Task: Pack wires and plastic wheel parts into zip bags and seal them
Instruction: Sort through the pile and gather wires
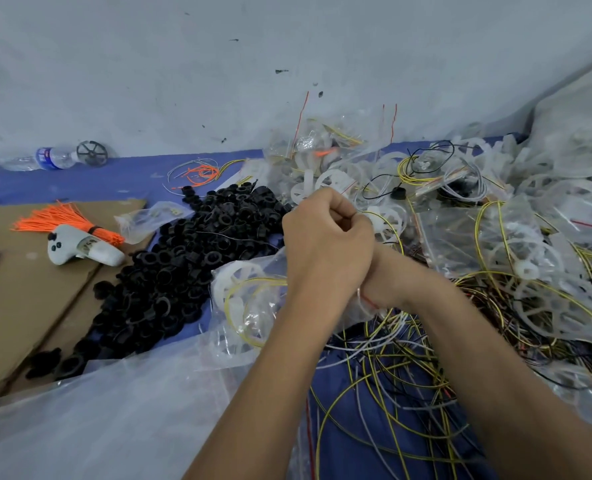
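Note:
My left hand (325, 244) is closed in a fist over the middle of the table, gripping the top of a clear zip bag (253, 320). The bag hangs down and left of it and holds a white plastic wheel (239, 275) and a yellow wire (249, 283). My right hand (381, 280) crosses under the left; only its wrist shows, beside the bag's red zip strip (369, 301). Its fingers are hidden. Loose yellow, white and black wires (391, 372) lie below my arms. A heap of white wheels and filled bags (547, 244) fills the right side.
A pile of black plastic rings (190, 244) lies left of my hands. Cardboard (17, 306) at the left carries orange ties (58, 220) and a white controller (83, 251). A large clear plastic sheet (114, 410) covers the near left. A water bottle (52, 157) lies by the wall.

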